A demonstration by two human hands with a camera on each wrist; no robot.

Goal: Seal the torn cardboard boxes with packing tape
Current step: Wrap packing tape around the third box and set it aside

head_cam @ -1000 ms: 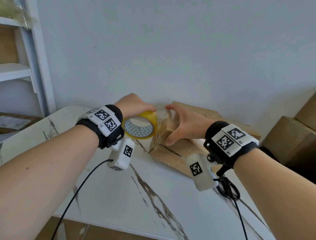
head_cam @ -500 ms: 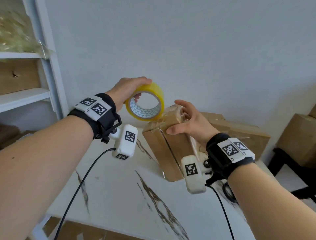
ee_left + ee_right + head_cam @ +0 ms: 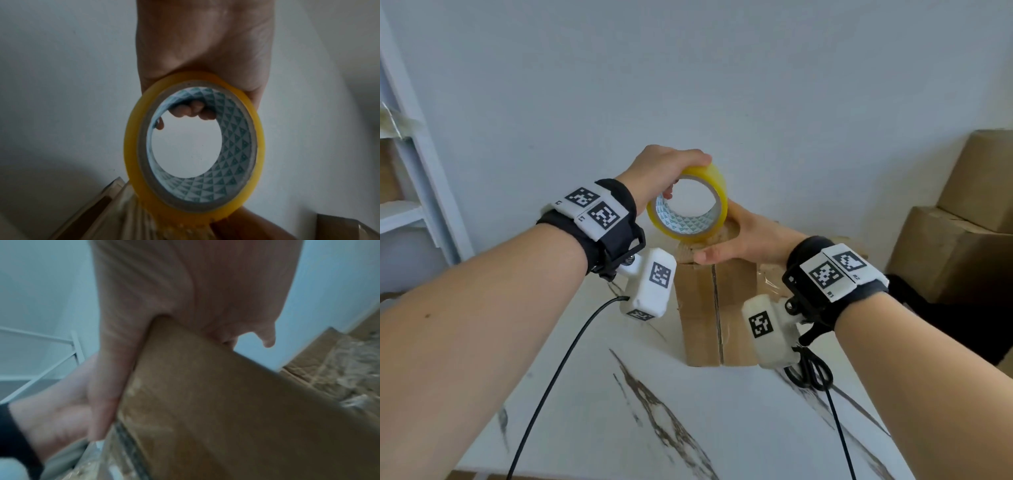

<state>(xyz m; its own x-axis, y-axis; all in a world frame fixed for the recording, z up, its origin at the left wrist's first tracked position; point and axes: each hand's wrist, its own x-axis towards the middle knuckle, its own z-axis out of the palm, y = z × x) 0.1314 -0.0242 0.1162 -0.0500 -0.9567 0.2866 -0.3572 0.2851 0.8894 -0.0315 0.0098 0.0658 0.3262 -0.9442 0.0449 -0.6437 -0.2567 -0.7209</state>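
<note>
1. Fingers of the left hand (image 3: 661,171) curl over the top of the yellow tape roll (image 3: 690,205) in the head view, fingertips hooked inside its core; the wrist is raised and the roll stands on edge, its lower rim at the top of the cardboard box (image 3: 714,308). The right hand (image 3: 743,240) lies over the box's top end, thumb on the near face, and its fingers are hidden behind the roll and the box. This box stands upright on the marble table (image 3: 688,428), with a seam down its front. Black scissors (image 3: 811,373) lie on the table just beside it, partly hidden by the right wrist unit. More boxes (image 3: 962,240) are stacked at the right, cut off by the frame.

2. Left wrist view: the tape roll (image 3: 194,141) fills the centre, three fingertips (image 3: 191,109) wrapped into its patterned core. Clear tape runs from its lower rim onto the box (image 3: 98,216), which is dim and blurred.

3. Right wrist view: blurred. The right hand (image 3: 185,296) clamps the box (image 3: 226,410), thumb on one face, fingers beyond the far edge and mostly hidden. Another taped box (image 3: 339,369) lies behind.
</note>
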